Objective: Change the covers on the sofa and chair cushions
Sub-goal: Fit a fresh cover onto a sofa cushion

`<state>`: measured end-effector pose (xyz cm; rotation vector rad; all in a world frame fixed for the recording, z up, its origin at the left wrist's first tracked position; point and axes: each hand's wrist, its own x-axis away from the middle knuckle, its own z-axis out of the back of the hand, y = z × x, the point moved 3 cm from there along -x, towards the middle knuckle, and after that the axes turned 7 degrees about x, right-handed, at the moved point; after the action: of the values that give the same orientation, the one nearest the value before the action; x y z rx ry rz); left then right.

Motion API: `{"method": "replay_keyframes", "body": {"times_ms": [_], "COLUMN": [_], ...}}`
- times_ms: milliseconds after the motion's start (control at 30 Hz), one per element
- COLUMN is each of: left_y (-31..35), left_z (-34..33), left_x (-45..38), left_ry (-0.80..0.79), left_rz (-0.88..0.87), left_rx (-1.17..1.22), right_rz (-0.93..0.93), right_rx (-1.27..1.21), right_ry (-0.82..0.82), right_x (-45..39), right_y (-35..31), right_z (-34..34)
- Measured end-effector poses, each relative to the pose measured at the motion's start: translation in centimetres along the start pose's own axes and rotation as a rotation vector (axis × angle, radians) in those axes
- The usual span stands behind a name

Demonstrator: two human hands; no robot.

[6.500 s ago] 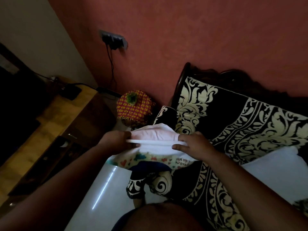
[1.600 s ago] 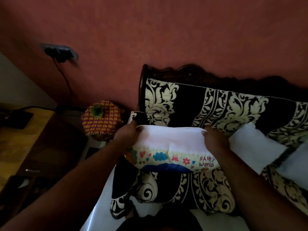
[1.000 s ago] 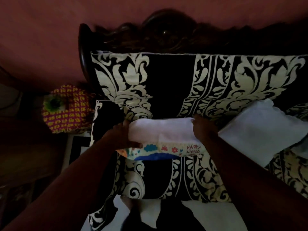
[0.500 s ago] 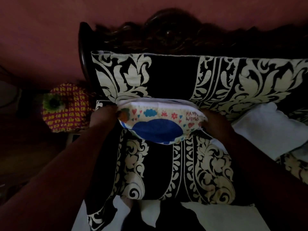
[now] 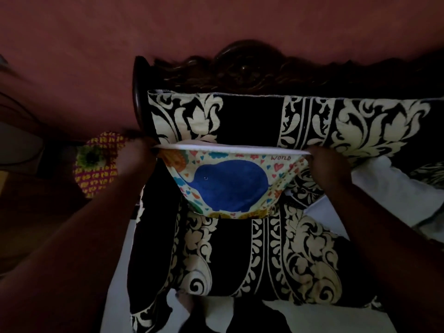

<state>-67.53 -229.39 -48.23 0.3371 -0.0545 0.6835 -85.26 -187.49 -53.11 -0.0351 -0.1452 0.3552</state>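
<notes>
Dim light, room reading dark overall. Terracotta-red wall (image 5: 216, 20) filling the top. Dark carved wooden sofa frame (image 5: 242, 68) sitting against it, draped in black-and-cream floral cloth (image 5: 360, 126). Pink-and-yellow crocheted stool (image 5: 98, 164) standing beside the frame's left post. Pale glossy floor (image 5: 120, 284) showing below.

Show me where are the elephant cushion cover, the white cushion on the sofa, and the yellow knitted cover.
elephant cushion cover (image 5: 230, 186): head view, on the blue elephant's body.
white cushion (image 5: 384, 188): head view, on its bare top face, right of the right hand.
yellow knitted cover (image 5: 96, 174): head view, on its patterned side below the green tuft.
</notes>
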Motion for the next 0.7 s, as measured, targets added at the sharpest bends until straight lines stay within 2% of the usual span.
{"method": "replay_keyframes", "body": {"times_ms": [67, 200, 567, 700], "left_y": [-0.5, -1.2, -0.7, 0.0], "left_z": [-0.8, -1.9, -2.4, -1.7], "left_x": [0.3, -1.0, -3.0, -1.5], "left_ry": [-0.038, -0.035, -0.031, 0.041], "left_rz": [-0.018, -0.002, 0.057, 0.097], "left_rx": [-0.045, 0.001, -0.083, 0.029], "right_rz": [-0.019, -0.053, -0.098, -0.183], "right_rx": [0.028, 0.008, -0.075, -0.159], "right_ry": [-0.072, 0.024, -0.044, -0.005], "right_x": [0.6, -0.3, -2.1, -0.3], "right_y": [0.1, -0.1, -1.2, -2.6], "right_z": [-0.9, -1.4, -1.4, -1.0]}}
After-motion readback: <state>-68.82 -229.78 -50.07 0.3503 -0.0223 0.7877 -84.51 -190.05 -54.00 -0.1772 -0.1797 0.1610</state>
